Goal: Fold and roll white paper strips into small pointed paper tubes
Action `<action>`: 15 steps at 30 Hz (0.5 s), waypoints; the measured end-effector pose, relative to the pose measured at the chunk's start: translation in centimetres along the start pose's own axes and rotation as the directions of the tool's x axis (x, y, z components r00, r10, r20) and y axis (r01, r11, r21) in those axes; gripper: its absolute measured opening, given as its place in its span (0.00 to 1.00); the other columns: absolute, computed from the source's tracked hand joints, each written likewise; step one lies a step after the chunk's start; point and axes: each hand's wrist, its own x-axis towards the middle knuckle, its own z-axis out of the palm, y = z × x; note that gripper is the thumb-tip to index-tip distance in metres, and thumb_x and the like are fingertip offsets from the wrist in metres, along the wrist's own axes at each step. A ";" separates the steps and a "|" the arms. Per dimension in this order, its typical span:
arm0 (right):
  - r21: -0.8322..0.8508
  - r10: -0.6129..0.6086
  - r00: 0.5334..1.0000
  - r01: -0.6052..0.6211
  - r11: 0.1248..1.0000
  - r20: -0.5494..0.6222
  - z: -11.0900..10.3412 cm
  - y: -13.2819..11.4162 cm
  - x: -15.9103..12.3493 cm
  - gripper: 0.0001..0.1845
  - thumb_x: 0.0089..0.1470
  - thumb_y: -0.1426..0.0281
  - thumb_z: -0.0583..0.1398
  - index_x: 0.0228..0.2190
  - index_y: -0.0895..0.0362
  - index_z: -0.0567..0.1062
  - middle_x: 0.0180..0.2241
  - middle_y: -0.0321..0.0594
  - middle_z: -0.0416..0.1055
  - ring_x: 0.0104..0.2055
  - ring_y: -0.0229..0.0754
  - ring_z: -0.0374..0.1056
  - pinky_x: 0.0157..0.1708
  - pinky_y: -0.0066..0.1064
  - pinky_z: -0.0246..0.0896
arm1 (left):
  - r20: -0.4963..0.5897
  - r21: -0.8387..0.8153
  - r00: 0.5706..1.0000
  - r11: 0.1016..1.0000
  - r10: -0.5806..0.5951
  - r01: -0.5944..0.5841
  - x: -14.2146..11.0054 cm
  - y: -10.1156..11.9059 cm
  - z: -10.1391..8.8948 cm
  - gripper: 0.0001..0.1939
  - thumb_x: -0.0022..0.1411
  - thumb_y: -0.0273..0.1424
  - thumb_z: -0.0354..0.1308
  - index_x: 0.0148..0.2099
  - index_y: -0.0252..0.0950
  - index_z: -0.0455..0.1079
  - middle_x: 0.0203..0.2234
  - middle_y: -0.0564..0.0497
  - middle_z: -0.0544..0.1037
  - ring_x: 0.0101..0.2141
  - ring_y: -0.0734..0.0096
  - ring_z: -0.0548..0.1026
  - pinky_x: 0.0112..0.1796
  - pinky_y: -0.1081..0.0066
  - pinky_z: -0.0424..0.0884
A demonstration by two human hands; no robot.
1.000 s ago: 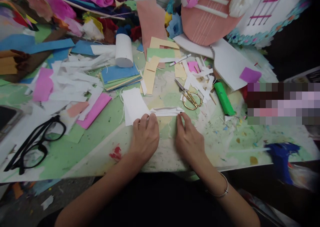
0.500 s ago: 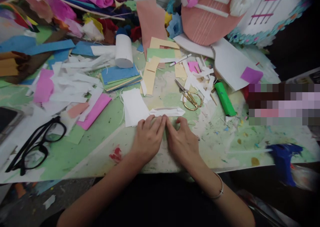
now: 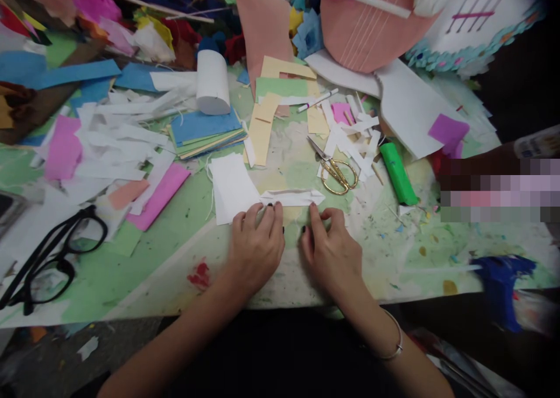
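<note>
A folded white paper strip (image 3: 291,198) lies flat on the table before me. Its left end touches or overlaps a white paper sheet (image 3: 231,188). My left hand (image 3: 258,246) rests its bent fingertips on the strip's left near edge, thumb apart. At the strip's right end, my right hand (image 3: 335,252) presses down with a stretched index finger; its thumb stands away and its other fingers are curled. Neither hand is wrapped round the paper. Gold-handled scissors (image 3: 336,176) lie just beyond the strip, to the right.
Black glasses (image 3: 52,264) lie at the left, below white paper scraps (image 3: 114,135). Stacked coloured cards (image 3: 205,132) and a white paper cylinder (image 3: 213,83) stand behind. At the right are a green roll (image 3: 398,173) and a blue glue gun (image 3: 503,281) by the table edge.
My hands met at the strip's middle half a second ago, then moved apart along its near edge, the right hand sliding to the right end. The view has shifted slightly.
</note>
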 end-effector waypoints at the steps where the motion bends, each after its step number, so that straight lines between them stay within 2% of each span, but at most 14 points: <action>1: -0.007 -0.007 1.000 0.007 1.000 0.010 -0.1 0.1 0.1 0.24 0.60 0.70 0.52 0.56 0.65 0.68 0.46 0.54 0.71 0.32 0.42 0.68 0.22 0.29 0.58 | 0.002 -0.013 1.000 1.000 -0.003 0.003 0.2 0.0 0.0 0.24 0.65 0.27 0.50 0.61 0.21 0.62 0.43 0.38 0.75 0.47 0.49 0.67 0.44 0.55 0.63; 3: -0.019 -0.046 0.999 0.046 0.999 0.025 -0.2 0.3 0.4 0.24 0.59 0.70 0.52 0.55 0.66 0.68 0.53 0.56 0.69 0.34 0.43 0.70 0.23 0.30 0.60 | 0.017 -0.026 1.000 1.000 -0.017 0.017 0.7 -0.2 -0.1 0.27 0.65 0.29 0.50 0.64 0.20 0.58 0.41 0.38 0.74 0.45 0.50 0.68 0.42 0.57 0.64; 5: -0.025 -0.107 0.993 0.108 0.994 0.044 -0.3 0.6 0.8 0.23 0.59 0.71 0.51 0.54 0.67 0.68 0.61 0.56 0.62 0.35 0.44 0.70 0.24 0.32 0.62 | 0.052 -0.022 0.998 0.999 -0.038 0.039 1.5 -0.4 -0.3 0.30 0.65 0.31 0.51 0.65 0.20 0.55 0.40 0.38 0.73 0.43 0.50 0.67 0.40 0.57 0.64; 9: -0.018 -0.188 0.976 0.191 0.981 0.109 -0.5 1.4 1.8 0.20 0.58 0.70 0.51 0.49 0.66 0.71 0.67 0.49 0.50 0.32 0.42 0.71 0.22 0.34 0.61 | 0.128 -0.029 0.991 0.998 -0.049 0.053 2.6 -0.8 -0.6 0.27 0.65 0.31 0.52 0.62 0.21 0.61 0.40 0.37 0.72 0.43 0.49 0.67 0.39 0.57 0.65; 12: -0.011 -0.218 0.968 0.221 0.975 0.128 -0.6 1.9 2.3 0.18 0.59 0.69 0.51 0.46 0.63 0.72 0.64 0.46 0.57 0.33 0.42 0.72 0.21 0.34 0.60 | 0.133 -0.048 0.990 0.998 -0.038 0.045 2.7 -1.2 -0.6 0.22 0.65 0.31 0.52 0.57 0.23 0.67 0.41 0.37 0.72 0.44 0.48 0.66 0.40 0.56 0.64; 15: 0.009 -0.228 0.968 0.228 0.974 0.106 -0.6 2.5 2.4 0.16 0.60 0.71 0.50 0.46 0.60 0.73 0.60 0.43 0.66 0.34 0.42 0.73 0.23 0.32 0.61 | 0.103 -0.050 0.995 0.998 -0.020 0.026 2.5 -1.7 -0.5 0.21 0.65 0.31 0.52 0.56 0.25 0.69 0.42 0.37 0.73 0.45 0.46 0.64 0.40 0.53 0.63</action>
